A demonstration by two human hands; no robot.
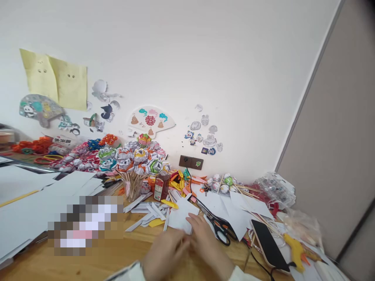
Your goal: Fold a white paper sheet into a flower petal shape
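Note:
Both hands rest on the wooden table (96,259) near its front edge, blurred by motion. My left hand (164,254) and my right hand (208,246) press together on a folded white paper piece (182,216). The fingers of both hands pinch its near edge. Black-handled scissors (218,225) lie just right of my right hand. Loose white and yellow paper strips (152,216) lie just beyond my left hand.
A cup of paper flowers on sticks (137,166) stands behind the strips, next to a small red bottle (160,187). A black phone (268,244) and a yellow glue gun (296,246) lie at the right. White sheets (26,207) cover the left.

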